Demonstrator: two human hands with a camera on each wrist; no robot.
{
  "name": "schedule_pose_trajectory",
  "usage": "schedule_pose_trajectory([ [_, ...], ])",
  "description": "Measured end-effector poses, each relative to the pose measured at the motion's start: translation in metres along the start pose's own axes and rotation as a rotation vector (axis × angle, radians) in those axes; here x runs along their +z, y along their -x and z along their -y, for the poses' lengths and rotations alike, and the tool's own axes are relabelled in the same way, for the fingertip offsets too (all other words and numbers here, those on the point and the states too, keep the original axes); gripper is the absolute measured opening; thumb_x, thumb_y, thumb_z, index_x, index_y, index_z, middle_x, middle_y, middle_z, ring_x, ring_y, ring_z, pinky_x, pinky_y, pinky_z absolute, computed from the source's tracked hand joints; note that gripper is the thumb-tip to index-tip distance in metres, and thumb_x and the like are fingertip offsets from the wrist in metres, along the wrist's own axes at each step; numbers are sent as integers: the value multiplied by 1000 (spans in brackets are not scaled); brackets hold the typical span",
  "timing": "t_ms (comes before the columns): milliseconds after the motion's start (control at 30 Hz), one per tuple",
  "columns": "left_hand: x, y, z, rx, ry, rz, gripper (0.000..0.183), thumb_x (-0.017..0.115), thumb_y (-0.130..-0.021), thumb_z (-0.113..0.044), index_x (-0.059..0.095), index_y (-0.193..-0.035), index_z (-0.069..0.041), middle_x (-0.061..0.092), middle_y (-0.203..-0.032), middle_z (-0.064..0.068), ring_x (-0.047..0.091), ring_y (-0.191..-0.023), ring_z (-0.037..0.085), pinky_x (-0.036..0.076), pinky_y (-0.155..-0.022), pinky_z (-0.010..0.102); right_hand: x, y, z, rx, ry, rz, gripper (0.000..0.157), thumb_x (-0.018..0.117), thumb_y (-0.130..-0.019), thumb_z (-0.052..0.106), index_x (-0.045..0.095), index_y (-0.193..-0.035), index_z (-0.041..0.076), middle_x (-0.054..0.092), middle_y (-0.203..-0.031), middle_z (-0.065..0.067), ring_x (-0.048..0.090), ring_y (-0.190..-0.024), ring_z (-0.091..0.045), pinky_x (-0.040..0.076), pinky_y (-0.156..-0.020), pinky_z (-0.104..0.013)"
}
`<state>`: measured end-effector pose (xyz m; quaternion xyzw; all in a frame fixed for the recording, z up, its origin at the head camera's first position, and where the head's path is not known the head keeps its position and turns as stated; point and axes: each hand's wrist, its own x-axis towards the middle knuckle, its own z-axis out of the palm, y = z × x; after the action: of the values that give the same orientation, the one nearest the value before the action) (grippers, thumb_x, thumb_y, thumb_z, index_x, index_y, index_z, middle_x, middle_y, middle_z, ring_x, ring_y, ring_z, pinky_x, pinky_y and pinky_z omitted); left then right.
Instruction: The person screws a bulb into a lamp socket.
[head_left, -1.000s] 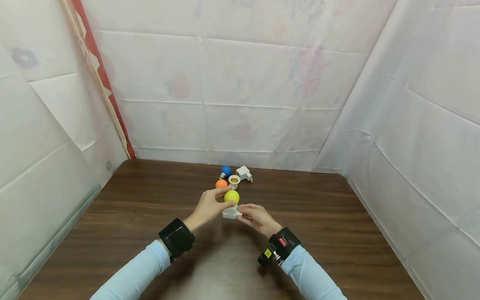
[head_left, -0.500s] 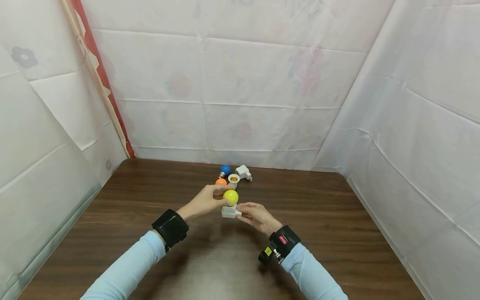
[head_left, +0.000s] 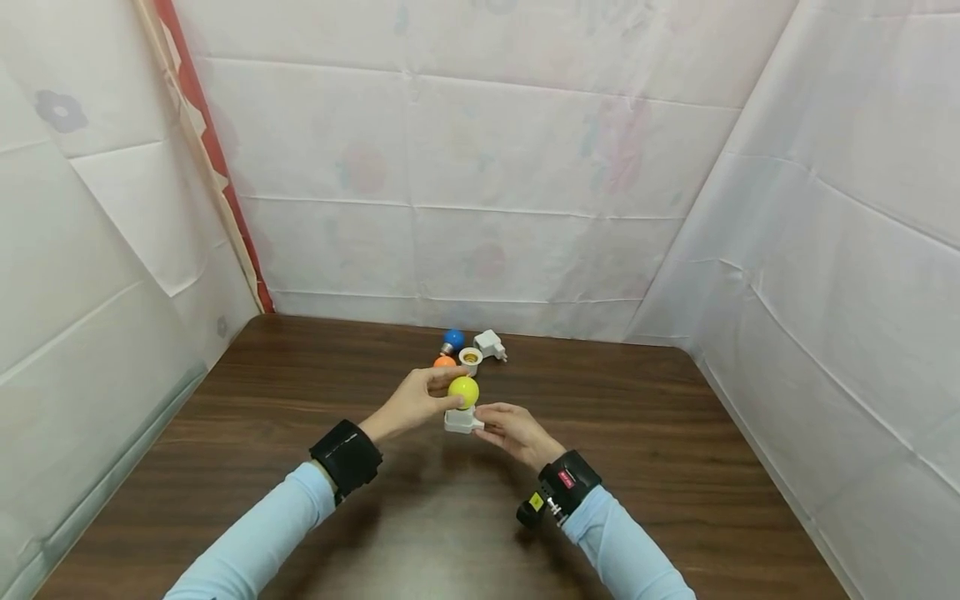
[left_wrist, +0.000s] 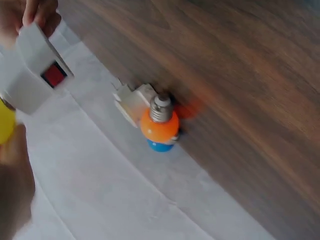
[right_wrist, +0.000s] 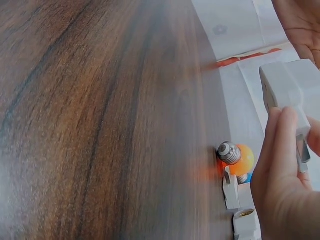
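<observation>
My left hand pinches a yellow light bulb between thumb and fingers. The bulb sits upright on a white plug-in lamp socket, its base hidden. My right hand grips that socket by its plug end, from the right. Metal prongs show beside the right hand's fingers in the right wrist view. A red switch faces the left wrist camera. At that view's left edge, only part of the yellow bulb shows, against the left thumb.
Just beyond the hands, an orange bulb lies partly behind my left fingers. Near it are a blue bulb, a white socket with its mouth up and another white plug-in socket. White cloth walls the brown table.
My left hand has drawn back slightly left, its thumb shifting across the front of the yellow bulb. The right hand and the socket stay nearly where they were.
</observation>
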<state>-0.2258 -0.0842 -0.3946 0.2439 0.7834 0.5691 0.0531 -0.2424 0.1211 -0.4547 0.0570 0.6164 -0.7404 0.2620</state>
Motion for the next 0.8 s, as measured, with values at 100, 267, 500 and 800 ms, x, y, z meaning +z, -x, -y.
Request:
schedule_pose_trajectory([
  [100,8,-1,9,-9,-48,-154,52,68,-83,-24,53,-128,-4,56,-127,14,56,-114,28,49,-90,38,0,0,0,-4,-5,-6,39,62,-87,14,52,-121,-4,58,-109,-10,60,-92,-16,50,-88,-29],
  [267,20,0,8,-35,-204,-311,50,72,-79,-28,59,-122,-7,63,-117,10,63,-102,22,53,-82,35,1,0,0,-10,-20,-12,38,64,-86,14,53,-119,-4,59,-107,-10,61,-91,-17,50,-88,-28],
  [500,28,2,4,-20,-288,-360,47,75,-76,-23,62,-118,-6,67,-107,10,66,-90,21,55,-73,32,2,1,-2,-18,-23,-5,34,62,-87,12,55,-117,-4,59,-104,-7,60,-90,-16,51,-86,-28],
  [800,26,-1,12,-27,-255,-316,48,74,-76,-24,61,-120,-9,66,-111,9,65,-95,20,55,-74,30,0,0,-4,-16,-32,-19,34,63,-86,12,56,-116,-4,60,-105,-9,61,-91,-17,51,-87,-28],
])
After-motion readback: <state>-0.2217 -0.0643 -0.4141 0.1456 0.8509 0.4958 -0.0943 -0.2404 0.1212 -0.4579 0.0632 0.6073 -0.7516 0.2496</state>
